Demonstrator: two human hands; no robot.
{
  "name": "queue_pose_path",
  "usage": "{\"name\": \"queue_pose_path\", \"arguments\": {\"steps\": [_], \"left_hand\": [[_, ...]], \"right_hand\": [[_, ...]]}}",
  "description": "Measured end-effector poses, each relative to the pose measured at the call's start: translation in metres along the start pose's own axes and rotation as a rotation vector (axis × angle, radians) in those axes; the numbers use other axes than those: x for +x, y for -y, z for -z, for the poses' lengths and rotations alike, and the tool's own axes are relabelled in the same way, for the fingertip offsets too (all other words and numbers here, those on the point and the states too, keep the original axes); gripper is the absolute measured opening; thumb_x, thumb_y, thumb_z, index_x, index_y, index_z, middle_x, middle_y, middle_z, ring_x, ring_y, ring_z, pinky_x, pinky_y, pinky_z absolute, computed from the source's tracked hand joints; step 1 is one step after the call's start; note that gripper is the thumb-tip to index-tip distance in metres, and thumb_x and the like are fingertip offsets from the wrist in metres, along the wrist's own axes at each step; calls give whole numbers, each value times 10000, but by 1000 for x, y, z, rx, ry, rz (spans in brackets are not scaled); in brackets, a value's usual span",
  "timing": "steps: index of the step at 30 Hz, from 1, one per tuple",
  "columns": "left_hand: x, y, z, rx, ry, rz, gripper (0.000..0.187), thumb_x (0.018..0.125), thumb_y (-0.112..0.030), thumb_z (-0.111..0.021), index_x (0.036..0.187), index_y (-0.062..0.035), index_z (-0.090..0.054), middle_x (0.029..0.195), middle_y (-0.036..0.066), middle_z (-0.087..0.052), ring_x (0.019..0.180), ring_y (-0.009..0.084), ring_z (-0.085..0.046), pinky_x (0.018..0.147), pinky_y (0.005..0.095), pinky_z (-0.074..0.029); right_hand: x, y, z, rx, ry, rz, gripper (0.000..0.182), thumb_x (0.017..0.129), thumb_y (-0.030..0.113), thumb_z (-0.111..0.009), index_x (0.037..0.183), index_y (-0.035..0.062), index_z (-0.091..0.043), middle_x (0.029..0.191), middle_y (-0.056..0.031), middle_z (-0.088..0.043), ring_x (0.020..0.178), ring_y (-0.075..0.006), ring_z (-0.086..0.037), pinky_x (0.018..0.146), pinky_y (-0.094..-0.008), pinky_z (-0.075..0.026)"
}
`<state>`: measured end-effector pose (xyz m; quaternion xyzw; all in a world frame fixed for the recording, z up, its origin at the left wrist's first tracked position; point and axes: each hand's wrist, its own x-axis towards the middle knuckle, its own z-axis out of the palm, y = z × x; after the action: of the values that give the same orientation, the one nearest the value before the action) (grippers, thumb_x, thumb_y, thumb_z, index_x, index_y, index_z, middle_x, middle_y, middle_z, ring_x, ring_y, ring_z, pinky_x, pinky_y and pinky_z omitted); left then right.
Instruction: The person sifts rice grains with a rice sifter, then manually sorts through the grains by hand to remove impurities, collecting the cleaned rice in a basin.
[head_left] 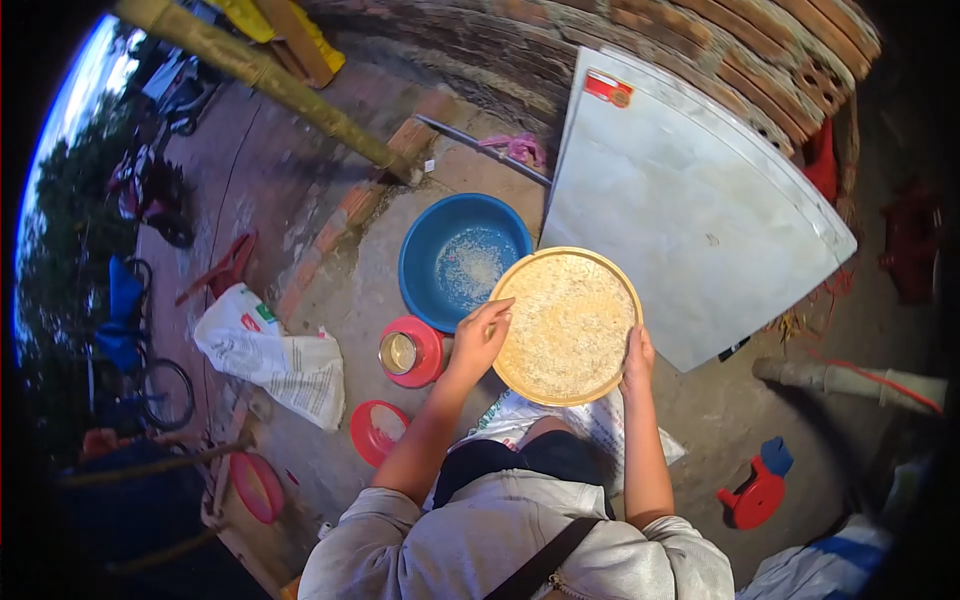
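Observation:
A shallow round yellow basket [636, 300] is in front of me over my lap, its bottom covered with pale grains that look like rice [565, 330]. My right hand [638, 358] is closed on the basket's right rim. At the left rim, my left hand [482, 338] reaches over the edge with its fingers drawn together in a pinch above the grains; whatever is between the fingertips is too small to make out. Just beyond the left hand stands a blue basin [412, 255] with similar grains scattered on its bottom.
Left of my hands are a metal tin [398, 352] on a red container [428, 358], a red bowl [365, 435] and a white sack [270, 345]. A large pale panel [690, 210] leans by the brick wall [690, 40]. A red stool [755, 500] is at lower right.

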<state>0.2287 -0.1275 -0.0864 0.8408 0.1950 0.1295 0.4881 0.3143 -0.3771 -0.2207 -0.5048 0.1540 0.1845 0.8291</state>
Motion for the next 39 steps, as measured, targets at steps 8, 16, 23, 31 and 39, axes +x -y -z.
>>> {"name": "queue_pose_path", "arguments": {"steps": [8,16,23,31,39], "left_hand": [[-3,-27,-51,310,306,-385,370,819,-158,-617,1171,-59,-561,1270,166,-501,1226,337,-425,1011,388,-355],[-35,-58,-84,299,491,-649,398,796,-177,-630,1165,-45,-554,1266,146,-499,1191,341,-434,988,406,-382],[-89,-67,-56,258,700,-888,287,757,-142,-643,1024,-46,-599,1059,103,-581,977,276,-545,831,363,-468],[-81,-33,3,371,655,-731,92,754,-79,-631,838,-44,-616,808,114,-586,811,289,-587,707,362,-484],[-59,-18,103,124,259,-340,150,717,-75,-668,862,-37,-686,829,128,-658,756,230,-648,691,302,-502]], "right_hand": [[-43,28,-13,136,-5,4,379,968,298,-440,1178,-9,-512,1106,-86,-596,968,-131,-566,832,-258,-458],[-96,35,-15,171,-57,123,374,976,276,-422,1194,-16,-507,1111,-95,-592,971,-132,-567,842,-260,-454],[-136,37,-20,185,-151,173,402,977,294,-414,1204,-30,-493,1135,-117,-583,994,-163,-568,857,-280,-455],[-135,30,-58,165,-11,111,411,977,301,-410,1208,-31,-488,1133,-117,-585,996,-169,-572,854,-285,-465],[-106,31,-116,2,151,57,438,963,343,-435,1197,-22,-505,1090,-111,-600,968,-170,-583,839,-289,-475]]}}
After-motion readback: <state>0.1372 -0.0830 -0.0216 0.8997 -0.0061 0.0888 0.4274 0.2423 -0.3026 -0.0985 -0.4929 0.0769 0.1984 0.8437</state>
